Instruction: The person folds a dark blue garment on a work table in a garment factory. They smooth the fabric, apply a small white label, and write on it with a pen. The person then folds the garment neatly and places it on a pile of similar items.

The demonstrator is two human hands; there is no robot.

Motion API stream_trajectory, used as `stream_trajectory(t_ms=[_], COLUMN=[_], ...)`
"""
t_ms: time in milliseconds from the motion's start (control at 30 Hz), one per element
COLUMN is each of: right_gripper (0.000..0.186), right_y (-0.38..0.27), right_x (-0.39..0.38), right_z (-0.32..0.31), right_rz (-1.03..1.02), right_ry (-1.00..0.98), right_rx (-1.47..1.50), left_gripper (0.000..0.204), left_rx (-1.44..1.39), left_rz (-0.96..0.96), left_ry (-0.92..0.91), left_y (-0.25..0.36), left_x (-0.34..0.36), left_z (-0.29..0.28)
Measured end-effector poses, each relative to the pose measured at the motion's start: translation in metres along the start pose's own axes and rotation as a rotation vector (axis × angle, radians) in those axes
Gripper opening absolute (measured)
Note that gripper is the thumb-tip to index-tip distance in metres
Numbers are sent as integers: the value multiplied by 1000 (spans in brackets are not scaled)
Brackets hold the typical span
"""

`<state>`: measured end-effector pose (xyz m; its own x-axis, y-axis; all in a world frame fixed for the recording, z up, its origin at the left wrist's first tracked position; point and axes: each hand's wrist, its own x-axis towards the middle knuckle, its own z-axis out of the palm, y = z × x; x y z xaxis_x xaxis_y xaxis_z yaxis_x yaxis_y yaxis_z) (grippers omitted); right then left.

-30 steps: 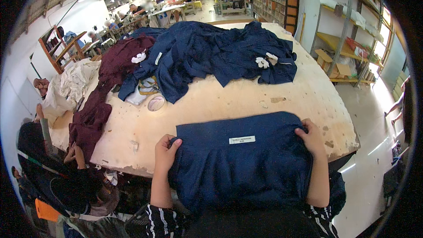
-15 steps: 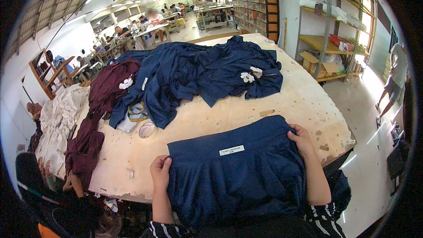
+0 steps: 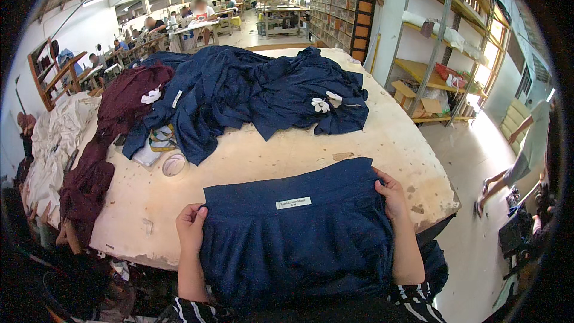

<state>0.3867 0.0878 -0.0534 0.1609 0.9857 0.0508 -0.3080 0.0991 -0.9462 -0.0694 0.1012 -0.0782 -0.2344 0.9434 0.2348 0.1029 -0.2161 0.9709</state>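
Note:
I hold a navy garment [image 3: 299,245] with a white label [image 3: 293,203] over the front edge of the pale worktable [image 3: 305,152]. My left hand [image 3: 192,227] pinches its upper left edge, thumb on top, and my right hand [image 3: 391,200] grips the upper right edge. The garment hangs between them, gathered below a flat band. Beyond it lies a heap of navy fabric [image 3: 257,90] with white pieces [image 3: 320,105] on it. A roll of tape [image 3: 174,165] sits just in front of that heap.
Maroon [image 3: 89,179] and cream fabric [image 3: 51,143] cover the table's left side, where another person's hands [image 3: 42,221] show. Metal shelving [image 3: 430,60] stands at right, with a person [image 3: 520,155] walking on the floor beside it. People [image 3: 200,18] work at machines behind.
The head view has turned right, so the table and garment appear farther left. Both hands keep hold of the garment. The person at right has moved further into view.

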Motion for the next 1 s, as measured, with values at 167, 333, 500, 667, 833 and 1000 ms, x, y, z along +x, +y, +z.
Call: stream_trajectory(t_ms=[167, 333, 500, 667, 833, 1000], right_gripper=[46, 44, 40, 38, 37, 36], right_y=[-1, 0, 1, 7, 1, 0], right_x=[0, -1, -2, 1, -1, -1], right_z=[1, 2, -3, -8, -2, -6], right_rz=[-23, -32, 19, -14, -10, -26], right_ry=[-14, 11, 14, 26, 39, 25], right_rx=[10, 15, 60, 15, 29, 38], left_gripper=[9, 9, 11, 13, 15, 17], left_rx=[28, 14, 15, 70, 17, -2], left_rz=[26, 64, 48, 63, 45, 55], left_ry=[10, 29, 22, 36, 40, 41], left_y=[5, 3, 1, 3, -3, 1], left_x=[-3, -2, -1, -1, 0, 1], left_z=[3, 1, 1, -2, -5, -2])
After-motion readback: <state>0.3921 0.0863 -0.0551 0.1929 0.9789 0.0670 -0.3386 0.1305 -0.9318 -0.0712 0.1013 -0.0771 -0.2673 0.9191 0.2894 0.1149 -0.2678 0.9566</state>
